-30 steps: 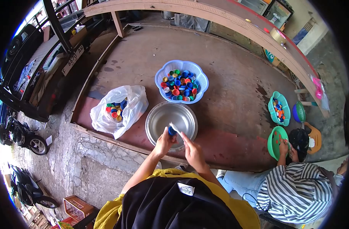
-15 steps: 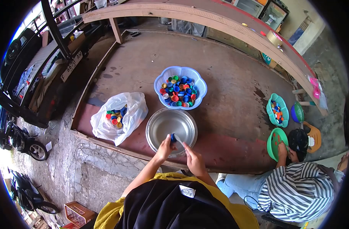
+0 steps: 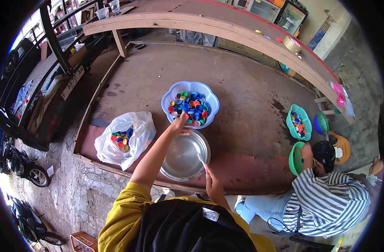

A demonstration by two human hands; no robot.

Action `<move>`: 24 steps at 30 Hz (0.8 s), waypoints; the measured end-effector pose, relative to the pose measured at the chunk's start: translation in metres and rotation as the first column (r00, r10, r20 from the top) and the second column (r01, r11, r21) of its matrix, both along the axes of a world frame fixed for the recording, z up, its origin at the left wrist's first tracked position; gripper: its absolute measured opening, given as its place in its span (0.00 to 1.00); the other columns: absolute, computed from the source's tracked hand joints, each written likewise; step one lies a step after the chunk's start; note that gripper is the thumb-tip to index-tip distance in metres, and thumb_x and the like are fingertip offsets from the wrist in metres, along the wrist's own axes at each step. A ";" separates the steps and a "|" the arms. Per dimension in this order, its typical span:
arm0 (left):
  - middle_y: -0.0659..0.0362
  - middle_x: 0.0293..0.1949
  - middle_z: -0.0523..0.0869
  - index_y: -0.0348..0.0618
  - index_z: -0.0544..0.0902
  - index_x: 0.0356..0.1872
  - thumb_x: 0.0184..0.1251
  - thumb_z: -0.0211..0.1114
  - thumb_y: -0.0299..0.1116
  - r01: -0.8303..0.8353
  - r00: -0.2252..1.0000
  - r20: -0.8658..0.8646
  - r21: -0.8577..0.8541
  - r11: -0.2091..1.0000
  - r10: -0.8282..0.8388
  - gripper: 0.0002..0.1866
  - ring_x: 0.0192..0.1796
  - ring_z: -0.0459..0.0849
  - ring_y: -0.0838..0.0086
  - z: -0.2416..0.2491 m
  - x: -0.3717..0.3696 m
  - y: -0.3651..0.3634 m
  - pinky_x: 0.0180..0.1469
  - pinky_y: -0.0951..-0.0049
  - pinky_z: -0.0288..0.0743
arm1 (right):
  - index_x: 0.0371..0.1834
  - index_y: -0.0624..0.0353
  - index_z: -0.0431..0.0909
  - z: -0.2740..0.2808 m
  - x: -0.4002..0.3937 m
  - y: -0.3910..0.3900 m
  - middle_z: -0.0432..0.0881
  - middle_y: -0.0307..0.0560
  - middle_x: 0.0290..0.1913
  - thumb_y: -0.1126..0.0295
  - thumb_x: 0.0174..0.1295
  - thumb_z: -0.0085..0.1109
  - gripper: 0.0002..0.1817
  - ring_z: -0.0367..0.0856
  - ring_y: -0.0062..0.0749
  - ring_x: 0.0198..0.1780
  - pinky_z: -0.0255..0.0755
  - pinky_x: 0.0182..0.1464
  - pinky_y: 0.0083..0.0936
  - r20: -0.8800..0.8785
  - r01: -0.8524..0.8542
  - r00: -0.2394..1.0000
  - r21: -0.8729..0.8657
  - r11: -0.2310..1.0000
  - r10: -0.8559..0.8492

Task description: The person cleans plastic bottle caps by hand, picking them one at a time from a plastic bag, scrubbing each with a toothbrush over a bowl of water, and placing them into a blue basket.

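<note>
My left hand (image 3: 178, 126) reaches over the front rim of a blue scalloped plastic basket (image 3: 213, 101). Its fingers are apart, with the fingertips at the bottle caps (image 3: 192, 107) of many colours heaped inside. Just below the basket stands a round metal bowl (image 3: 181, 155) with a bare, shiny inside. Over that bowl's right edge, my right hand (image 3: 214, 185) is closed around a slim tool (image 3: 201, 158) with a pale, thin end; its exact kind is not clear. Left of the bowl, a white plastic bag (image 3: 140, 126) lies open with more caps in it.
Everything stands on a large brown table (image 3: 250, 109) with a raised wooden edge. At right, a person in a striped shirt (image 3: 322, 201) works at a green basin (image 3: 293, 158). A turquoise basket (image 3: 306, 119) of caps sits behind it. A wooden beam (image 3: 225, 27) spans the far side.
My left hand has moved from over the metal bowl, where it held a blue cap against the tool, up to the blue basket. My right hand has stayed near the bowl with the tool.
</note>
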State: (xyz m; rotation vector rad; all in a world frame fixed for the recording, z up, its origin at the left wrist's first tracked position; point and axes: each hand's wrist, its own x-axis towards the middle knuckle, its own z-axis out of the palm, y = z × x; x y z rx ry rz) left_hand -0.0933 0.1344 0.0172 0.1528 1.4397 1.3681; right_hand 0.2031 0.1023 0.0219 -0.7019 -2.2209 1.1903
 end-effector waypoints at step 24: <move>0.50 0.38 0.79 0.43 0.79 0.37 0.55 0.64 0.29 -0.378 0.222 -0.939 -0.332 0.864 -0.264 0.09 0.42 0.79 0.54 -0.072 -0.072 -0.268 0.43 0.56 0.74 | 0.62 0.56 0.70 -0.002 -0.034 -0.004 0.81 0.61 0.44 0.76 0.64 0.49 0.21 0.82 0.53 0.44 0.75 0.42 0.35 0.108 -0.166 0.981 0.029 0.986 0.162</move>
